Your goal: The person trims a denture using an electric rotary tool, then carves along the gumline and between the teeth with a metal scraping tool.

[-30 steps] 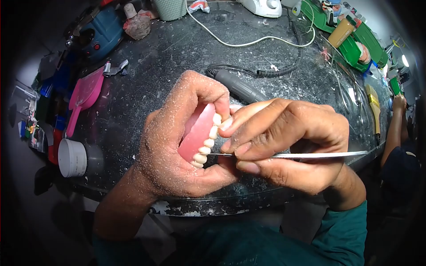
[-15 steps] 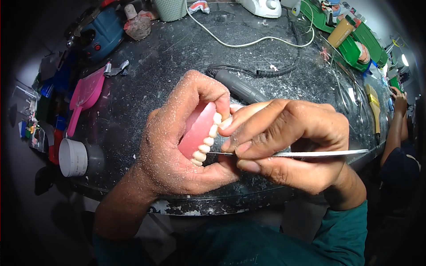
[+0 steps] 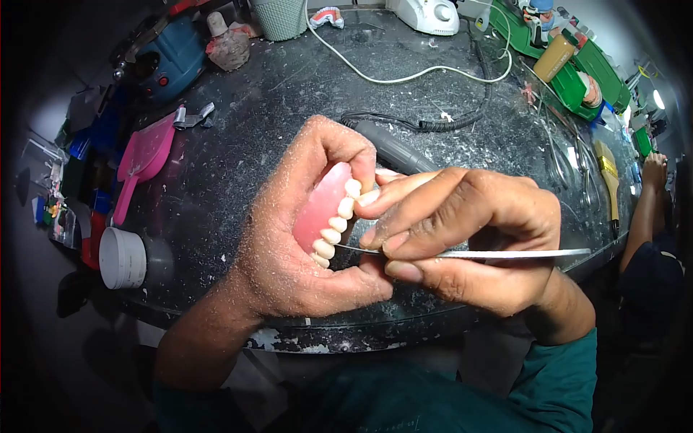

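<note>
My left hand (image 3: 289,252), dusted with pale powder, is closed around a denture (image 3: 320,211) with a pink base and cream teeth facing right. In a pinch, my right hand (image 3: 469,234) grips a thin metal dental carving tool (image 3: 516,254). The tool's handle points right, and its fine tip reaches the teeth near the lower end of the row. Fingers of my right hand rest close to the upper teeth, by my left index finger. Part of the denture is hidden inside my left palm.
Beyond my hands lie a grey handpiece (image 3: 397,150) and its cord on the dusty table (image 3: 289,94). A pink dustpan (image 3: 148,148) and white tub (image 3: 123,258) stand left. At right are a brush (image 3: 608,173), a bottle (image 3: 556,58) and another person's arm (image 3: 646,209).
The denture has turned slightly in my left hand, and the tool's handle end has dipped and shifted a little left. Both hands keep their grips.
</note>
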`<state>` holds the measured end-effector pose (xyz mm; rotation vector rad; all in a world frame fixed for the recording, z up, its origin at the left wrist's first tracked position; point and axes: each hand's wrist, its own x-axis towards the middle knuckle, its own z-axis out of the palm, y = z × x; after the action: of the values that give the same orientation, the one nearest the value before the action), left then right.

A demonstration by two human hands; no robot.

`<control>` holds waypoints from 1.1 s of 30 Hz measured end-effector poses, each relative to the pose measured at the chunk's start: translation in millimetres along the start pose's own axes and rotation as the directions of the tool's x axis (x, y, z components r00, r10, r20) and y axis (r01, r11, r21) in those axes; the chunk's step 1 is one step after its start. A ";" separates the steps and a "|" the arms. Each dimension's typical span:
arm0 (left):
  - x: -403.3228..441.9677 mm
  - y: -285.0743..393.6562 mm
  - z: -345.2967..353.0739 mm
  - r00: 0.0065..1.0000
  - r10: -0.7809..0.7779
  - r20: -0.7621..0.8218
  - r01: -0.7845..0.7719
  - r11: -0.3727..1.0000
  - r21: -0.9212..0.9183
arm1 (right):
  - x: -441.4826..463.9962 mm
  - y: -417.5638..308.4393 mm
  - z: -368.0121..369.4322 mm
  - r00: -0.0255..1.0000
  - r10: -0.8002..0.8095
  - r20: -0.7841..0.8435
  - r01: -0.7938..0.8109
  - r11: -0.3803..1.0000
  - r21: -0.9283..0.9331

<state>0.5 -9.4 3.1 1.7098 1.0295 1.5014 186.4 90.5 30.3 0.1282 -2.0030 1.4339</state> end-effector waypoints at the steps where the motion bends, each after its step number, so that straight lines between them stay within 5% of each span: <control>1: -0.5 0.2 0.1 1.000 -0.013 0.010 0.013 1.000 -0.026 | 0.4 2.2 -1.2 1.000 -0.003 -0.001 0.003 1.000 0.000; 3: -3.9 3.4 10.4 0.992 -0.063 -0.112 0.049 0.991 -0.125 | 1.8 7.1 -4.4 0.997 -0.077 0.002 0.076 0.988 0.133; 5: -4.6 5.1 16.3 0.961 -0.150 -0.233 0.038 0.905 -0.424 | -3.2 4.5 -1.9 0.986 -0.105 -0.129 0.109 0.993 0.031; 7: -3.8 6.2 21.6 0.954 -0.086 -0.287 -0.013 0.945 -0.326 | -8.6 4.6 -2.7 0.968 -0.228 -0.107 0.198 0.950 -0.240; 11: 0.5 -0.1 18.7 0.962 0.132 -0.238 -0.141 0.990 -0.018 | -9.0 1.8 2.7 0.925 -0.380 -0.018 0.326 0.818 -0.474; 17: -1.7 1.3 21.4 0.962 0.134 -0.240 -0.120 0.990 0.072 | -15.6 -1.0 3.9 0.943 -0.332 0.017 0.300 0.829 -0.472; 18: 0.1 14.1 33.1 0.929 -0.057 -0.365 0.022 0.995 -0.097 | -16.6 -3.7 4.3 0.956 -0.292 0.014 0.265 0.848 -0.460; 22: -0.9 23.0 27.0 0.946 -0.172 -0.274 0.132 0.979 -0.157 | -16.0 -0.4 4.4 0.961 -0.276 0.009 0.254 0.871 -0.421; 25: -1.6 19.1 20.3 0.978 -0.081 -0.194 0.065 0.994 -0.089 | -17.1 4.0 5.7 0.954 -0.300 -0.008 0.269 0.866 -0.422; 26: -2.0 22.7 26.1 0.954 -0.200 -0.222 0.156 0.967 -0.203 | -17.1 4.9 6.1 0.954 -0.300 -0.008 0.269 0.867 -0.420; 30: -7.8 12.2 12.5 0.970 -0.170 -0.171 0.172 0.985 -0.001 | -18.4 5.0 7.8 0.949 -0.315 -0.008 0.286 0.870 -0.401; 33: -1.4 20.3 25.0 0.941 -0.229 -0.248 0.215 0.973 -0.082 | -15.5 1.0 6.5 0.944 -0.330 0.019 0.310 0.863 -0.399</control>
<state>28.2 -19.8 16.0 1.3341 1.2572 1.6121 195.0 80.8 19.6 0.2325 -2.0715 0.7963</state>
